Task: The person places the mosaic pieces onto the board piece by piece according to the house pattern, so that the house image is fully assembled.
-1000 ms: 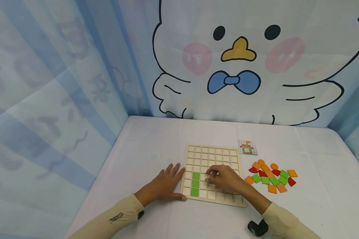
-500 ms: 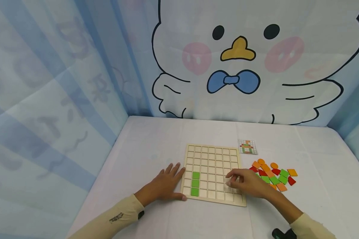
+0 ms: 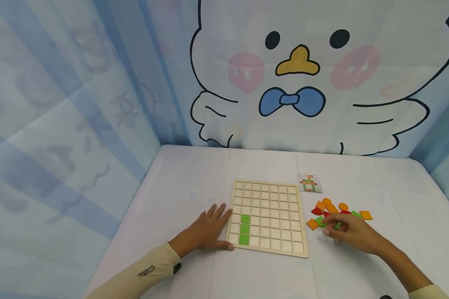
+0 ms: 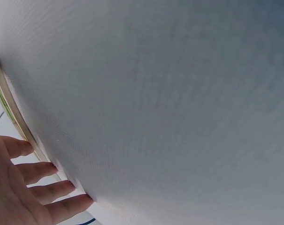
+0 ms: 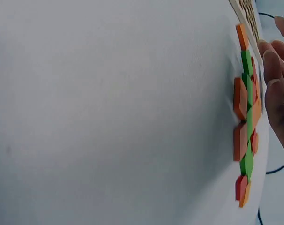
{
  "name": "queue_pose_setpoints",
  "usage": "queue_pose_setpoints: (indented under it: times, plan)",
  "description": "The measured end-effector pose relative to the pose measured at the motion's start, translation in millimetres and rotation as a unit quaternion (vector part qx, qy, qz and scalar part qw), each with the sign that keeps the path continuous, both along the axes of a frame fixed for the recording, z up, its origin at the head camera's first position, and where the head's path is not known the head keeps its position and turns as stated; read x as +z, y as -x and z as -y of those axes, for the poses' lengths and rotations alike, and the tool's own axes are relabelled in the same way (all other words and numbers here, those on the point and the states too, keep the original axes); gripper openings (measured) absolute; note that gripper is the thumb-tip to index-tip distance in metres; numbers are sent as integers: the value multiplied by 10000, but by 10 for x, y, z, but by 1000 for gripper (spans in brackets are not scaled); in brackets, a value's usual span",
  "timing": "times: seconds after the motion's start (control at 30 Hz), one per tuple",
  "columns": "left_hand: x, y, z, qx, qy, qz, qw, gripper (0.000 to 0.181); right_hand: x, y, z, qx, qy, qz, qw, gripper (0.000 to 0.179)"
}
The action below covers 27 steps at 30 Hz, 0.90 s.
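Note:
My left hand [image 3: 205, 231] rests with spread fingers against the left edge of a wooden grid board [image 3: 275, 224]; in the left wrist view its fingertips line that board edge [image 4: 19, 117]. Three green square tiles [image 3: 245, 229] fill a column in the board's lower left. To the right of the board, my right hand [image 3: 353, 234] hovers over a loose pile of flat tiles, fingers bent and nothing between them. It covers part of the pile. An orange square [image 3: 312, 224] and a green tile [image 3: 319, 221] show beside its fingertips. From the right wrist, its fingers [image 5: 274, 98] appear above the tiles.
A small pattern card [image 3: 310, 183] with a coloured figure on a grid lies beyond the pile, by the board's top right corner. Orange discs [image 3: 343, 207], red pieces [image 3: 316, 211] and an orange square [image 3: 366, 215] lie around the right hand. A printed cloth [image 3: 299, 133] hangs behind the table.
My right hand has moved right, from above the middle of the board to over the tile pile. The left hand and the three green tiles have stayed in place.

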<state>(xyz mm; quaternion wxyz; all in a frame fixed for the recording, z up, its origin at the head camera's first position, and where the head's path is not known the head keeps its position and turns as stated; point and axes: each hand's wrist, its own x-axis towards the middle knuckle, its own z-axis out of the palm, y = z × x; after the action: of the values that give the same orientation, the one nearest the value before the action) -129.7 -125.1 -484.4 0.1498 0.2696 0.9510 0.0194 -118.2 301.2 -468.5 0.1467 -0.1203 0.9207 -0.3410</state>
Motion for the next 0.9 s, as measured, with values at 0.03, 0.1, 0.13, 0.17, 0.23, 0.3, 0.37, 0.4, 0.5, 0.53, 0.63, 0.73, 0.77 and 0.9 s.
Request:
queue_pose_setpoints:
  times: [0.03,0.1,0.13,0.17,0.23,0.3,0.37,0.4,0.5,0.53,0.63,0.73,0.77,0.9]
  plan:
    - [5,0,-2,1,1,4,10000,106,-4,-18,-49,-79,-83,-15,9999,34]
    - [11,-2,-5,10,2,0,10000,106,-20,-51,-139,-213,-246,-104,9994,34]
    - [14,-3,-7,11,8,-5,10000,106,-28,-69,-178,-259,-340,-150,9990,35]
    - [17,-2,-9,19,7,0,10000,106,-37,-83,-212,-286,-428,-212,9985,35]
    - [18,-3,-11,21,10,-4,10000,106,-61,-99,-273,-323,-606,-327,9971,35]
    - [14,-4,-12,34,10,3,10000,106,-85,-107,-313,-325,-813,-400,9954,33]
    - [8,-4,-14,48,-3,19,10000,106,-106,-108,-332,-334,-1020,-457,9932,32]
    - [6,-6,-14,54,-6,20,10000,106,-115,-107,-336,-351,-1124,-474,9919,32]
    - [8,-8,-15,71,-30,33,10000,105,-139,-103,-336,-371,-1321,-573,9889,33]
    - [8,-9,-16,75,-39,41,10000,105,-144,-101,-331,-377,-1377,-606,9879,33]
    - [4,-6,-15,83,-43,58,9999,105,-149,-95,-315,-393,-1485,-640,9861,34]
    - [-9,-2,-15,74,-26,62,10000,106,-148,-96,-299,-381,-1573,-669,9845,32]
    - [-13,0,-15,70,-17,59,10000,106,-148,-97,-295,-376,-1590,-679,9842,31]
    - [-44,8,-20,67,43,47,10000,106,-148,-104,-278,-307,-1616,-772,9833,29]
